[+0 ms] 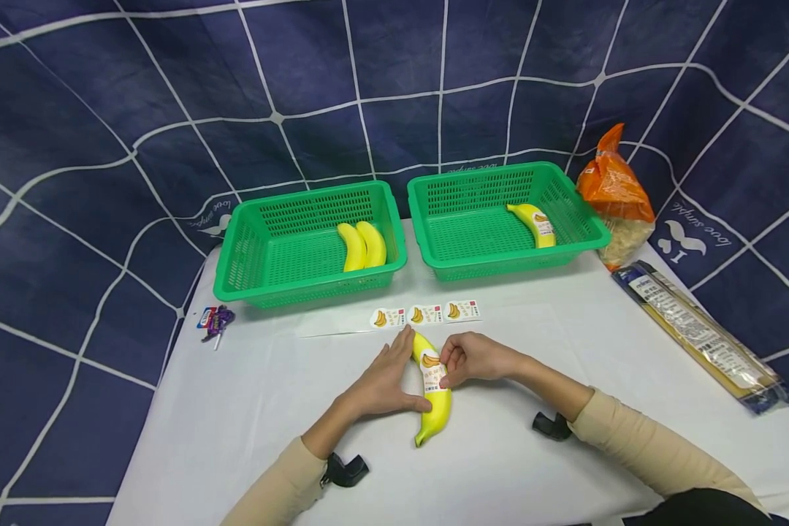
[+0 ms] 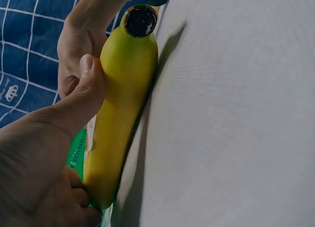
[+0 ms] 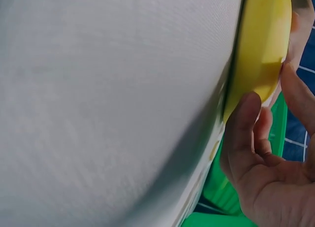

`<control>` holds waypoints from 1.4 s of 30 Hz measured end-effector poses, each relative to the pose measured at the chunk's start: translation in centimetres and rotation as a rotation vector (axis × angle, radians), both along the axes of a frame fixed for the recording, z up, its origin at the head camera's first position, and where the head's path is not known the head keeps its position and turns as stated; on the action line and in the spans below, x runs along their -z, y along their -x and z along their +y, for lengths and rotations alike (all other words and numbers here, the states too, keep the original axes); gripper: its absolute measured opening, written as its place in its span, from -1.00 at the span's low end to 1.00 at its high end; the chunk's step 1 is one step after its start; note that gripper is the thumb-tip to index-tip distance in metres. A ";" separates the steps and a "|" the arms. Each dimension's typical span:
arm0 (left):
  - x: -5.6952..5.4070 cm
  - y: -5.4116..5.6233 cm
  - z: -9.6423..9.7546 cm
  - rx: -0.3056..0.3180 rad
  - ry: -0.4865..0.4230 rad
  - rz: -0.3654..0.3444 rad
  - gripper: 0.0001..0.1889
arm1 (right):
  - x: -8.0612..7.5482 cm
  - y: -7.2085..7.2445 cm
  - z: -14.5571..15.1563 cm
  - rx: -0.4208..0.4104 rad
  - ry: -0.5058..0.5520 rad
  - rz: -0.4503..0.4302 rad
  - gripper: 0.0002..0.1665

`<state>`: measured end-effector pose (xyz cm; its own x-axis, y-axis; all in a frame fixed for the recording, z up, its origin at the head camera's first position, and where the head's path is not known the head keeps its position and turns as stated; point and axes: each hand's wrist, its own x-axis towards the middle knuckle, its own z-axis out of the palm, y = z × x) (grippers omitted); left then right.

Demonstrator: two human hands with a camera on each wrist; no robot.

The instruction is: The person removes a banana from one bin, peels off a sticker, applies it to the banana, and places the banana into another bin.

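Fingers of left hand [image 1: 383, 381] clamped on banana [image 2: 120, 94] | right hand [image 1: 478, 358] bent at label [image 1: 433, 372], pinching or not I can't tell | left basket [image 1: 289, 252], right basket [image 1: 460, 226] far

The head view is bright and evenly lit, the desk [image 1: 486, 453] pale under faint shadows — both wrist views are dimmer, greyer and slightly soft, with darker shadow on the desk beside the banana [image 2: 125, 94].
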<state>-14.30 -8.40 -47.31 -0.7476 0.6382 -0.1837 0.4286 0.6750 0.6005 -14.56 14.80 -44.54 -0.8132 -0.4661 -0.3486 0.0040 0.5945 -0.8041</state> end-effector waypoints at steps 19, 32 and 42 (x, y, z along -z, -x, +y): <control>0.2 -0.3 0.2 -0.001 -0.030 -0.042 0.40 | 0.3 0.5 -0.2 0.082 0.045 -0.172 -0.33; 0.1 -0.4 0.2 -0.002 -0.058 -0.062 0.39 | 0.2 0.7 -1.0 0.136 0.023 -0.148 -0.46; -0.1 -0.4 -0.1 -0.012 -0.071 -0.068 0.38 | 0.4 0.9 -1.2 0.228 0.030 -0.172 -0.59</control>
